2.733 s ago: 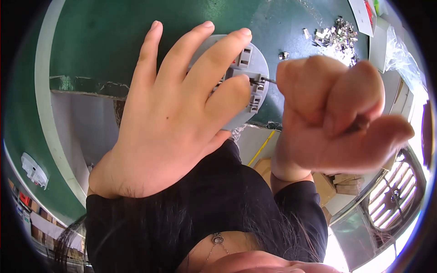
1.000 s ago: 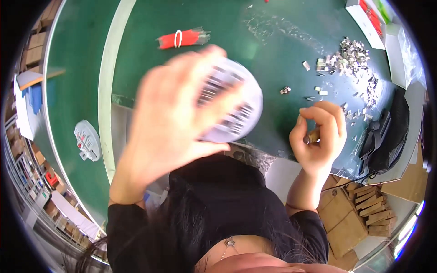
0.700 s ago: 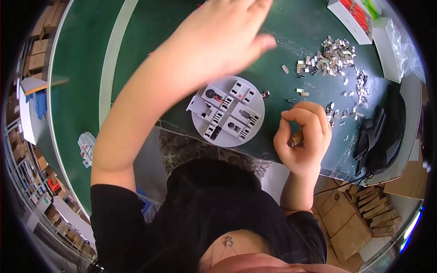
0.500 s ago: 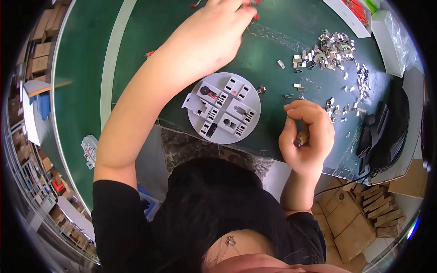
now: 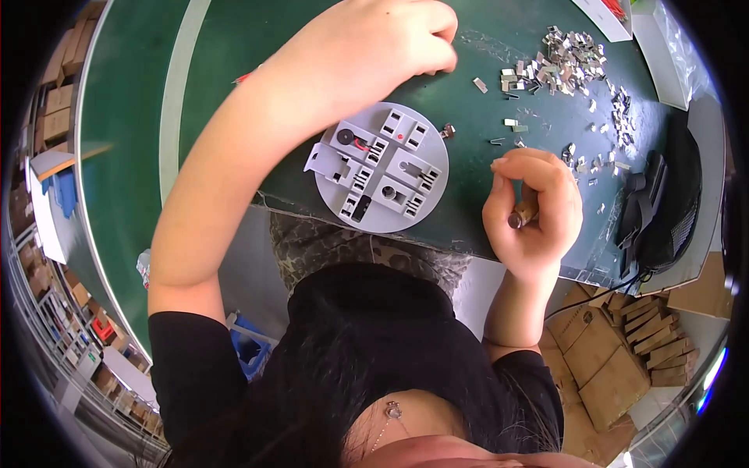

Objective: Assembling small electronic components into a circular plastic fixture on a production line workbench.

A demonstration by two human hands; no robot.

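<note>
My left hand point(image 5: 409, 39) reaches over the far part of the table, its fingers curled in; anything they pinch is hidden beneath them. My right hand point(image 5: 538, 207) is closed around a short brown wooden handle point(image 5: 523, 215), and its thumb tip meets the forefinger. The handle's other end cannot be seen. Between my arms a round grey plastic fixture point(image 5: 437, 168) lies near the table's front edge. It carries blocks with slots, a black round part point(image 5: 346, 136), a short red wire point(image 5: 360, 145) and a raised flap point(image 5: 321, 161) at its left.
Many small metal clips point(image 5: 566, 66) lie heaped and scattered on the green table point(image 5: 460, 117). One metal piece point(image 5: 447, 131) sits by the fixture's right edge. A white box point(image 5: 608, 19) with red parts, a clear plastic bag point(image 5: 679, 58) and a black mesh pouch point(image 5: 671, 226) are at the right.
My left hand has turned and its fingers have curled in; the red pieces seen by them no longer show. My right hand keeps its grip. The whole view has shifted slightly.
</note>
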